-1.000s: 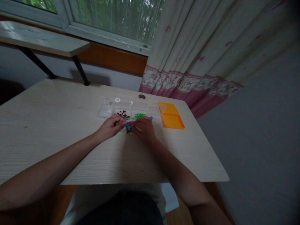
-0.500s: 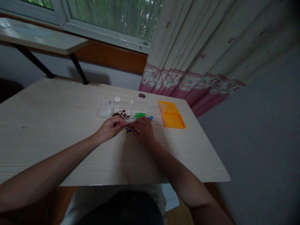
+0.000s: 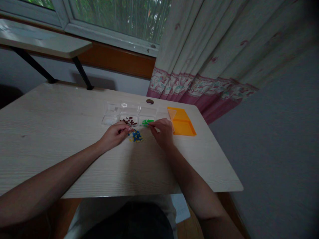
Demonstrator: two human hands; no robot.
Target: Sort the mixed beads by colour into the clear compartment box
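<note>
My left hand (image 3: 115,135) is closed in a pinch at the left edge of a small pile of blue and yellow pieces (image 3: 137,136) on the table. Whatever is between its fingertips is too small to name. My right hand (image 3: 163,132) is pinched too, its fingertips beside the green pieces (image 3: 147,122); I cannot make out what they hold. Behind the hands lies a clear plastic compartment tray (image 3: 147,110). Brown pieces (image 3: 129,120) lie in one of its front compartments, the green ones in another. My right hand covers part of the tray's right side.
An orange tray (image 3: 184,127) lies to the right of the clear one. The pale wooden table (image 3: 82,166) has a round brown cable-hole cover (image 3: 150,101) near its back edge. A raised shelf (image 3: 50,41) on black legs stands at the left, and a curtain (image 3: 199,76) hangs behind.
My hands were together above the pile and are now apart. The right hand has moved right, towards the green pieces, and the left slightly left. More of the blue and yellow pile shows.
</note>
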